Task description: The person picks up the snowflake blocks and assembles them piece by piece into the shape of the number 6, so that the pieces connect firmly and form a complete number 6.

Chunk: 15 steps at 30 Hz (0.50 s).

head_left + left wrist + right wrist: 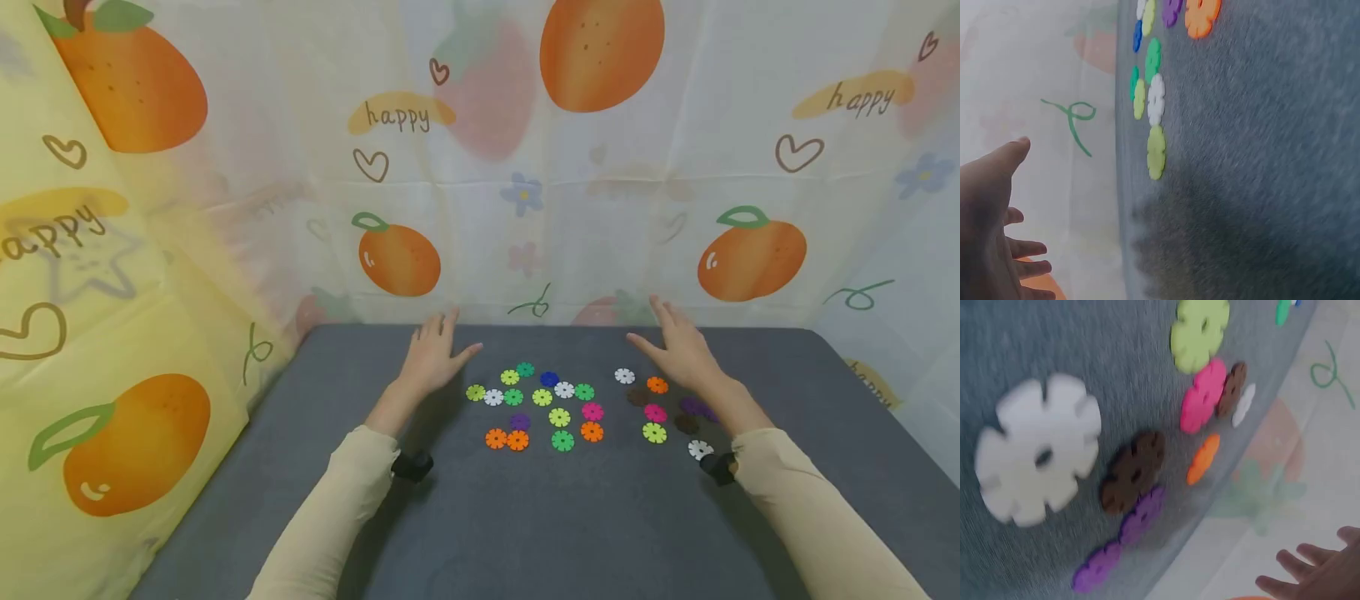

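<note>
Many flat, notched snowflake discs lie on the dark grey table between and under my hands. My left hand is held above the table at the left of the discs, fingers extended and thumb spread, holding nothing. Nearest to it are a yellow-green disc and a white disc. My right hand hovers at the right side, fingers straight and thumb apart, with nothing in it. Below it are an orange disc, a pink disc, a brown disc, purple discs and a large-looking white disc near the wrist.
The grey table reaches back to a printed curtain with oranges and hearts. A yellowish curtain hangs along the left edge. Orange discs and a green disc form the front of the middle group.
</note>
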Tool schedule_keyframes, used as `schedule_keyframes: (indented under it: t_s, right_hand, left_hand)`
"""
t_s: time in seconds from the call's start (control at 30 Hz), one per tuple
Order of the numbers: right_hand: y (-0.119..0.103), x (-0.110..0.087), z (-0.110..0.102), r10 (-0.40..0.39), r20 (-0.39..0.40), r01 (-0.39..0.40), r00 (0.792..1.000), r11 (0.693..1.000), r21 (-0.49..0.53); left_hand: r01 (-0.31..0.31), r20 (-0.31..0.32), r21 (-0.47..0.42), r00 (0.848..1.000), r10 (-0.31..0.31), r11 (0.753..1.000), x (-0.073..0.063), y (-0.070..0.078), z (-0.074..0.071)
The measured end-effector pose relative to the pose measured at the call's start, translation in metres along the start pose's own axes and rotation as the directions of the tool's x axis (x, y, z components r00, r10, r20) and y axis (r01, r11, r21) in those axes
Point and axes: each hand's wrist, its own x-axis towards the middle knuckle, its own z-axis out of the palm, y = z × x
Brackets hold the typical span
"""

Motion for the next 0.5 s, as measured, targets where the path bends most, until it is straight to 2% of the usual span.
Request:
schedule_keyframes:
  t_s: [0.17, 0.33, 0.5]
  right_hand:
    - [-0.007, -0.009, 0.006, 0.004, 0.055, -0.011, 0.998, 0.994, 0.113]
    - [-0.013, -0.016, 0.011, -0.005, 0.082, -0.014, 0.997, 0.973, 0.229]
    - [-0.017, -0.024, 0.019, 0.014, 0.101, -0.043, 0.995, 0.954, 0.297]
  left_hand:
    - [0.013, 0.038, -0.047, 0.999, -0.011, 0.999, -0.005, 0.003, 0.007]
    - [0.035, 0.057, -0.121, 0.998, -0.028, 0.992, -0.011, 0.008, 0.010]
    - [0.068, 0.110, -0.238, 0.993, -0.043, 0.969, -0.016, 0.012, 0.014]
